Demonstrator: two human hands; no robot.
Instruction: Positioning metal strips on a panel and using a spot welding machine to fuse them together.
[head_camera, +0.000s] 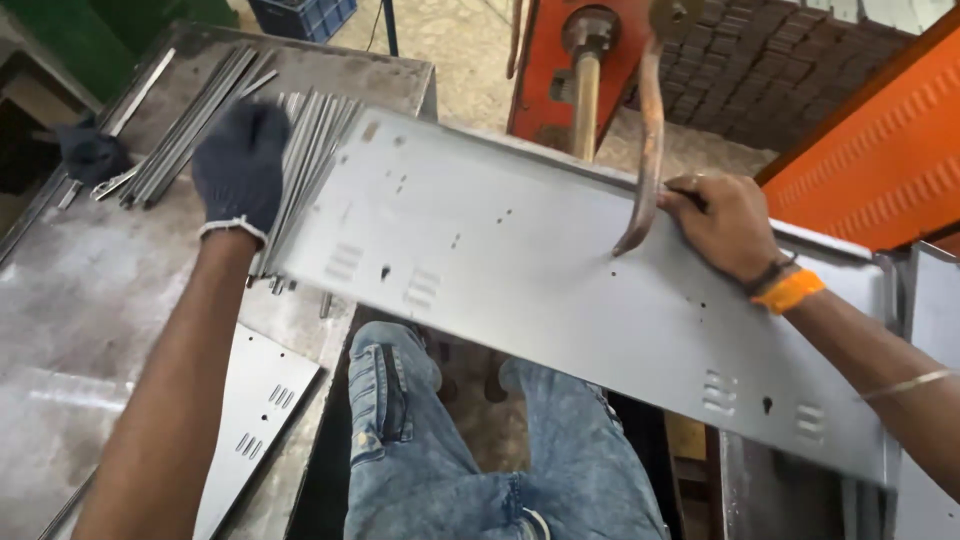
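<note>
Spanning steel workbench (90, 300) and orange machine (880, 150), a panel (560, 290).

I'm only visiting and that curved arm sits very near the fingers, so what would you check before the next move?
1. Left hand gloved: ok, dark glove on, resting at the sheet metal panel's left end.
2. Right hand protected: not ok, bare, fingers on the panel's far edge.
3. Fingers apart from the curved copper arm: not ok, they sit right beside it.
4. Panel supported: ok, held at both ends across the lap.
5. Arm tip touching the panel: cannot tell.
6. Metal strips on the steel table: ok, lying flat behind the left hand.
</note>
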